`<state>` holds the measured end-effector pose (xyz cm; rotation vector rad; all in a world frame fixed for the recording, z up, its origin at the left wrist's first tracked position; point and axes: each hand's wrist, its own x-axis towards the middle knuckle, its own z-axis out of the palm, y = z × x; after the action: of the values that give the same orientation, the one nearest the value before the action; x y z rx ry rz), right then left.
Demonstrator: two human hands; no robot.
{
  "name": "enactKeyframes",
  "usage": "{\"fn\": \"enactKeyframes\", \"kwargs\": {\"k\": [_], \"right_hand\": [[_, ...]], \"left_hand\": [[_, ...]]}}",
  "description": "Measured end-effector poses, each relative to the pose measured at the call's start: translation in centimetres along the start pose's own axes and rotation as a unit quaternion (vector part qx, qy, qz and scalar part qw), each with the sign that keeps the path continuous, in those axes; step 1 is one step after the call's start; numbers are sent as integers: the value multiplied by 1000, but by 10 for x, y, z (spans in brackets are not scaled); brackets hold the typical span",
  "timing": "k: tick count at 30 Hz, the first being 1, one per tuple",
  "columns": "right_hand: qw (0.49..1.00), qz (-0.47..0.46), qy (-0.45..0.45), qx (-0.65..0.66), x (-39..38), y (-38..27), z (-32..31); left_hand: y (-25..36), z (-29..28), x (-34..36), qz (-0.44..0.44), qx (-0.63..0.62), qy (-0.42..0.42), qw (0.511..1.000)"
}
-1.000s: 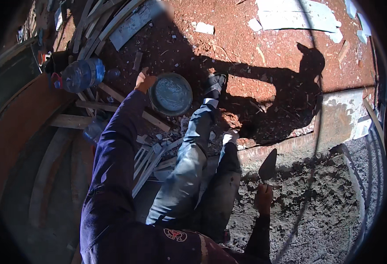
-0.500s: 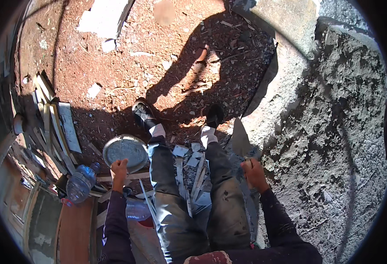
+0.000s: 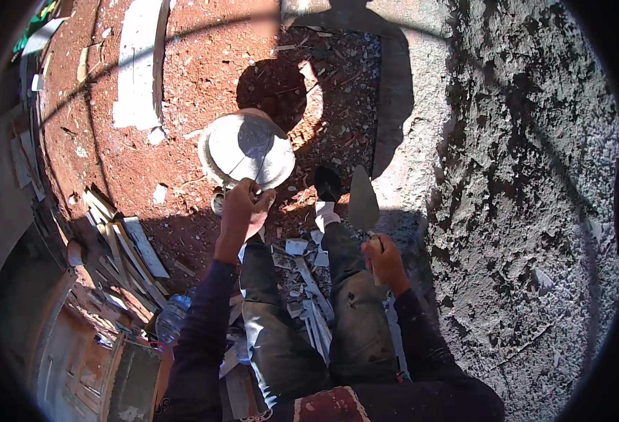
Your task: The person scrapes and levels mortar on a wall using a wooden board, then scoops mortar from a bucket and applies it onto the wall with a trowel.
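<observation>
My left hand [image 3: 244,213] is closed at the near rim of a round bucket [image 3: 209,163] with pale grey material inside. A thin handle line runs across the bucket to my fingers; the grip itself is partly hidden. The bucket hangs or stands ahead of my left foot, its mouth facing up toward me. In my right hand [image 3: 388,266] is a pointed trowel [image 3: 363,200], its grey blade directed away from me, beside my right shoe [image 3: 327,184].
Along the right rises a rough, grey-plastered wall [image 3: 520,211] with a concrete ledge [image 3: 411,126] beside it. Wood strips [image 3: 123,243] and a clear plastic bottle [image 3: 173,318] lie at left. A white board [image 3: 138,63] rests on red soil. Broken pieces [image 3: 309,281] litter the ground between my legs.
My left hand and the bucket have moved forward and to the right, into sunlight. The trowel has shifted slightly left and forward with my right hand. The whole view has turned toward the right.
</observation>
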<state>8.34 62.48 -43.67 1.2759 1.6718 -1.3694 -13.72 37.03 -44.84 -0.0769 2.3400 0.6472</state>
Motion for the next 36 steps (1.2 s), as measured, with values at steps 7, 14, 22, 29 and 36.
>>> {"fn": "enactKeyframes", "kwargs": {"k": [7,14,22,29,36], "right_hand": [[995,-8,84,52,16,13,-41],[973,-104,101,-180,95,-8,-89],[801,-224,171,-528,223,-100,-122],[936,-276,48,-212,306,-56,-14],[954,-258,137,-70,257,-62,-2]], "left_hand": [[104,81,149,204,22,-40,978],[191,146,264,291,-64,-21,954],[62,157,261,118,-20,-61,991],[66,176,259,185,-57,-31,981],[136,145,329,389,125,-141,902]]}}
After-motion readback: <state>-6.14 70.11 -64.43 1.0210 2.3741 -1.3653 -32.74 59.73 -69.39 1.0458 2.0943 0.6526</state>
